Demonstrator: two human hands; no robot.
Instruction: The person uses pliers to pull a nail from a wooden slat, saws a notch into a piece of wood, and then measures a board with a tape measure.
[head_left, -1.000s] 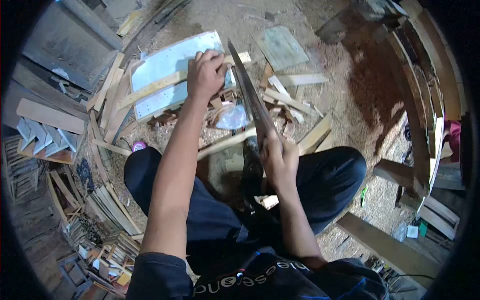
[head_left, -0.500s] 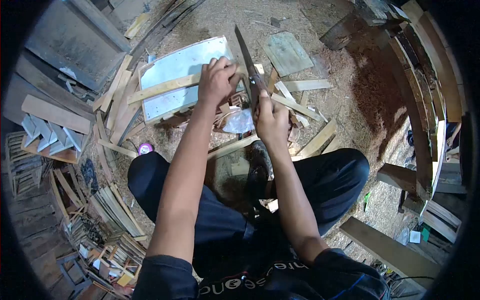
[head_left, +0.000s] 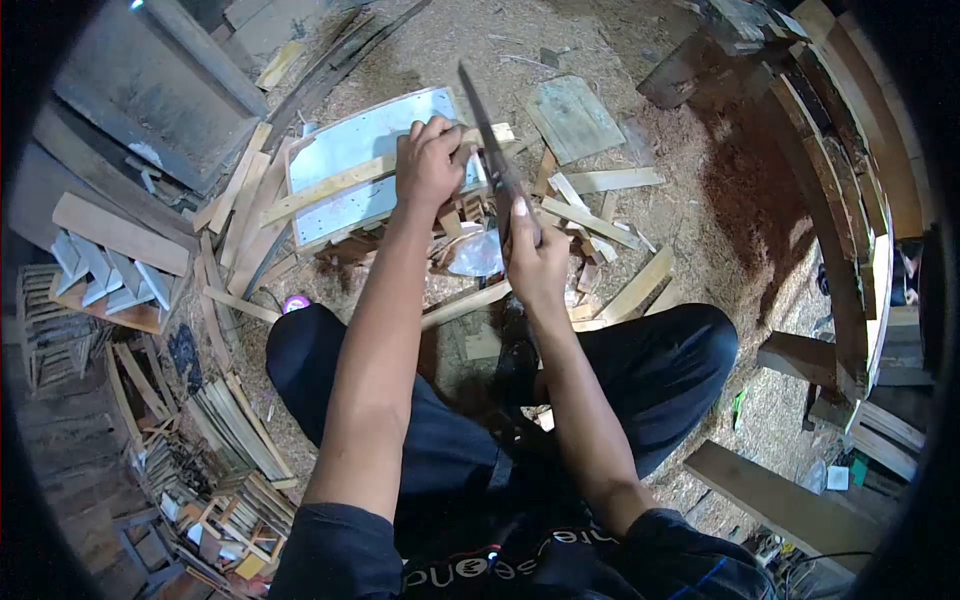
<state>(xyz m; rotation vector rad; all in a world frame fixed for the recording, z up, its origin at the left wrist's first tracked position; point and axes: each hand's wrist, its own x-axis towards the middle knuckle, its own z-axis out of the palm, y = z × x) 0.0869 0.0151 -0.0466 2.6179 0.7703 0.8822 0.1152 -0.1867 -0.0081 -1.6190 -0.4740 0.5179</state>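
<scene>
My right hand (head_left: 537,262) is closed round the handle of a handsaw (head_left: 484,117), whose blade points away from me. The blade crosses a pale wooden strip (head_left: 325,188) near its right end. The strip lies across a box-like stand with a light blue top (head_left: 375,122). My left hand (head_left: 432,165) presses and grips the strip just left of the blade, fingers curled over it. A clear plastic bag (head_left: 476,254) and wood offcuts lie below the saw, in front of the stand.
Wood strips (head_left: 618,180) and a flat square board (head_left: 575,118) lie on the sawdust floor. A purple tape roll (head_left: 296,303) sits by my left knee. Stacked slats (head_left: 233,425) stand at left, a long plank (head_left: 770,495) lies lower right, and heavy timbers (head_left: 850,220) line the right side.
My right hand has drawn the handsaw slightly back toward me, and its blade now lies lower across the strip. My left hand stays on the strip; the view has shifted a little.
</scene>
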